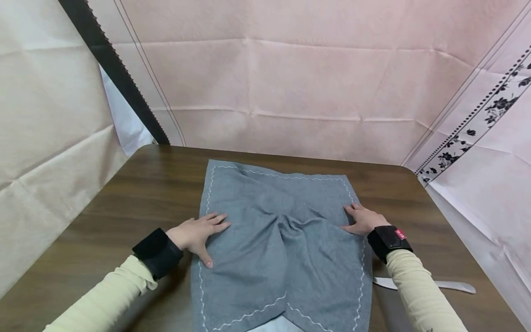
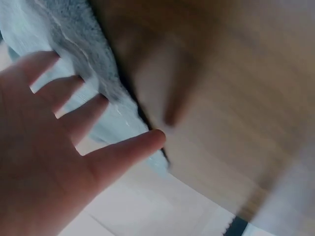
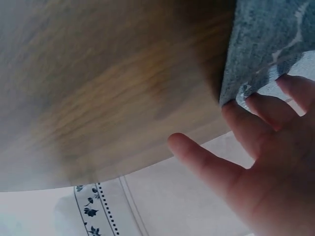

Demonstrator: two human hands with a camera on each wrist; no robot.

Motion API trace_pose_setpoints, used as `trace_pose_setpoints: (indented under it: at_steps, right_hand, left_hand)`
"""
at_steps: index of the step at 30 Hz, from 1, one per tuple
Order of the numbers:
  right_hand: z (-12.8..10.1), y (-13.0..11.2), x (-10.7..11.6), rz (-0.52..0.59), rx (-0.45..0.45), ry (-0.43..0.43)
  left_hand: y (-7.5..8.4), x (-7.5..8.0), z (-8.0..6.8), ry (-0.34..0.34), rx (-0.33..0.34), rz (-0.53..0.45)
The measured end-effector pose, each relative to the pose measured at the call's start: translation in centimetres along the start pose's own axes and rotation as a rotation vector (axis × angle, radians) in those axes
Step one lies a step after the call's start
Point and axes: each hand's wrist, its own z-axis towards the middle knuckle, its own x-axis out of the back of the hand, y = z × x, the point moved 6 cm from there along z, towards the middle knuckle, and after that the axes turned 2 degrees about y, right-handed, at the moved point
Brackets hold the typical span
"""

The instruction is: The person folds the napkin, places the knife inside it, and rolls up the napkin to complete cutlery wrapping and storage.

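A grey-blue cloth (image 1: 265, 258) with a wavy white stitched border lies spread on the table, its middle bunched into creases. My left hand (image 1: 198, 235) rests on its left edge, fingers spread. In the left wrist view, the fingers (image 2: 81, 115) meet the cloth (image 2: 106, 73). On the opposite edge my right hand (image 1: 362, 220) touches the cloth, thumb apart from the fingers. The right wrist view shows those fingertips against the cloth's edge (image 3: 263, 44), with the thumb over bare wood. Neither hand grips anything.
A silver table knife (image 1: 454, 287) lies on the brown wooden table (image 1: 124, 203) at the right, partly hidden under my right forearm. Pale hanging sheets (image 1: 290, 83) surround the table's back and sides. A whitish surface (image 1: 277, 325) shows below the cloth's notched front edge.
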Motion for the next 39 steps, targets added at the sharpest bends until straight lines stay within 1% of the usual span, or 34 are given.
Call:
trace_pose_setpoints:
  at_steps: [8, 10, 13, 16, 17, 19, 22, 24, 25, 27, 28, 30, 32, 34, 39]
  right_hand:
    - [-0.4, 1.8, -0.4, 0.029, -0.039, -0.008]
    - [-0.5, 2.2, -0.5, 0.042, -0.038, -0.001]
    - [-0.6, 2.8, -0.7, 0.054, -0.034, 0.020]
    - [-0.9, 2.8, -0.5, 0.031, -0.021, 0.075]
    - [-1.2, 2.5, -0.3, 0.018, -0.005, 0.110]
    - [-2.0, 1.2, 0.3, -0.021, 0.049, 0.203]
    - [-4.0, -2.1, 1.0, -0.084, 0.151, 0.341]
    - [-5.8, -4.6, 1.0, -0.120, 0.212, 0.400]
    - [-6.7, -5.7, 0.8, -0.134, 0.236, 0.412]
    - [-8.5, -7.5, 0.1, -0.142, 0.273, 0.396]
    - [-9.3, -8.2, -0.4, -0.141, 0.290, 0.373]
    - [-10.5, -9.0, -1.4, -0.127, 0.308, 0.298]
    - [-11.4, -9.3, -2.4, -0.096, 0.311, 0.221]
    - [-11.8, -9.2, -3.0, -0.068, 0.309, 0.170]
    - [-12.2, -8.5, -3.4, -0.026, 0.313, 0.126]
  left_hand:
    - [-2.3, 0.1, -0.3, -0.035, -0.013, -0.035]
    - [-2.6, 0.0, -0.4, -0.049, -0.019, -0.044]
    - [-2.8, -0.1, -0.3, -0.080, -0.010, -0.051]
    - [-2.9, -0.1, 0.0, -0.110, 0.007, -0.064]
    - [-2.8, -0.1, 0.0, -0.114, 0.007, -0.068]
    - [-2.6, 0.0, 0.1, -0.098, -0.003, -0.096]
    - [-2.1, 0.3, -0.1, -0.016, -0.035, -0.128]
    - [-1.7, 0.6, -0.4, 0.049, -0.049, -0.134]
    - [-1.5, 0.6, -0.5, 0.071, -0.048, -0.127]
    - [-1.4, 0.6, -0.6, 0.092, -0.028, -0.114]
    - [-1.3, 0.5, -0.7, 0.091, -0.012, -0.106]
    - [-1.3, 0.3, -0.7, 0.088, 0.009, -0.089]
    - [-1.4, 0.2, -0.7, 0.089, 0.024, -0.077]
    - [-1.5, 0.2, -0.8, 0.093, 0.032, -0.070]
    - [-1.6, 0.3, -1.1, 0.096, 0.034, -0.062]
